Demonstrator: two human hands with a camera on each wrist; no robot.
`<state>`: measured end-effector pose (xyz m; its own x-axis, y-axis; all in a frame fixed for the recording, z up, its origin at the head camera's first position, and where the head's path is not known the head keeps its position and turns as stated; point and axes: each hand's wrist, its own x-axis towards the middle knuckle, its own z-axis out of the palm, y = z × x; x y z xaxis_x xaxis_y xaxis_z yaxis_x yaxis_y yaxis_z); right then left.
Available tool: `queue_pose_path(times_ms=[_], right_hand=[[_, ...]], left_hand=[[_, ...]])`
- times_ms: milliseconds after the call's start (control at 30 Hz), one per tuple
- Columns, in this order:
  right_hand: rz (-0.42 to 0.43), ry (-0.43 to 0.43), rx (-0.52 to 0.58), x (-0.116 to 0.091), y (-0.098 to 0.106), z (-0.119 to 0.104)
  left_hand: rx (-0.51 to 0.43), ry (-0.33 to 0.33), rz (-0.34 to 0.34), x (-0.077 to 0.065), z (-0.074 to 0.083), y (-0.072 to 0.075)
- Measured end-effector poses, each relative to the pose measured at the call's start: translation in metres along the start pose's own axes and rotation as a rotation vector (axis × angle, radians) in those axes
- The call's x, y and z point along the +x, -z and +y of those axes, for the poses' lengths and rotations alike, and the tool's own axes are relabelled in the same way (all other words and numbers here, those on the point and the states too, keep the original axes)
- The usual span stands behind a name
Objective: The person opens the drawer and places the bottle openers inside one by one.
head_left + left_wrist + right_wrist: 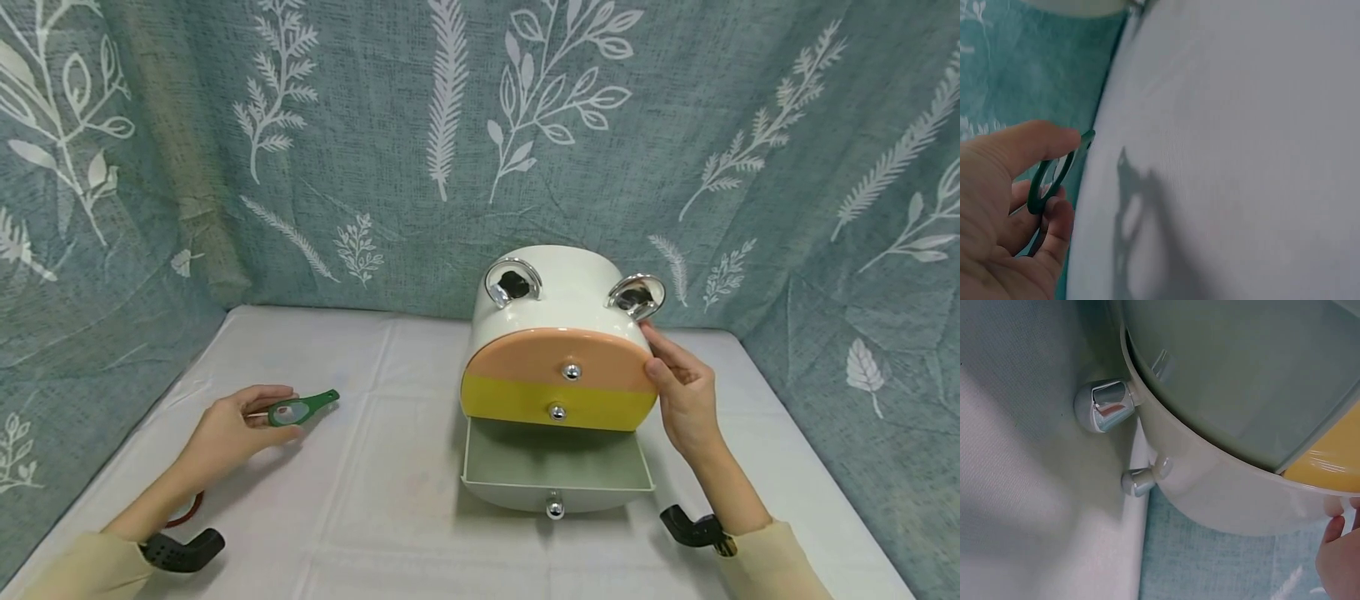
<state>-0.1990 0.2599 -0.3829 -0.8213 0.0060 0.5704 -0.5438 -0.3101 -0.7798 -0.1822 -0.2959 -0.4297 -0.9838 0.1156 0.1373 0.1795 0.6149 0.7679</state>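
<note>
My left hand pinches a small green-framed magnifying glass above the left of the table. In the left wrist view, the clear lens shows inside the green frame between thumb and fingers. At the right side of a white, rounded drawer box, my right hand rests with thumb and fingertips against the edge. The box has an orange drawer and a yellow drawer, both closed. Its pale bottom drawer is pulled out, with bare floor visible inside.
A red-rimmed round thing lies partly hidden beneath my left forearm. White cloth covers the table. A green-blue leaf-patterned curtain hangs behind and along both sides. Two shiny eye-like loops stand up from the box top.
</note>
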Motion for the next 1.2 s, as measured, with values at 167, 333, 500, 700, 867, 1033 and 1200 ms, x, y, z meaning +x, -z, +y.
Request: queue_pose_path(times_ms=[167,333,500,700,867,1033,1200], right_hand=[[0.001,0.009,-0.004,-0.001,-0.002,0.0],[-0.001,0.009,0.0,-0.002,-0.001,0.001],[-0.007,0.012,0.002,-0.002,0.0,0.002],[-0.008,0.014,0.007,-0.001,-0.001,0.001],[0.0,0.003,0.003,0.002,0.002,0.0],[-0.006,0.005,0.017,0.007,0.005,0.001],[-0.015,-0.001,0.035,0.012,0.006,0.003]], left_hand=[[-0.123,-0.034,-0.029,-0.004,0.025,-0.012],[-0.167,-0.13,-0.056,-0.01,0.047,-0.026],[-0.245,-0.245,-0.097,-0.013,0.066,-0.043],[-0.354,-0.368,-0.189,-0.016,0.089,-0.065],[-0.393,-0.416,-0.222,-0.013,0.109,-0.086],[-0.391,-0.401,-0.215,-0.002,0.13,-0.104],[-0.412,-0.423,-0.235,0.008,0.149,-0.119]])
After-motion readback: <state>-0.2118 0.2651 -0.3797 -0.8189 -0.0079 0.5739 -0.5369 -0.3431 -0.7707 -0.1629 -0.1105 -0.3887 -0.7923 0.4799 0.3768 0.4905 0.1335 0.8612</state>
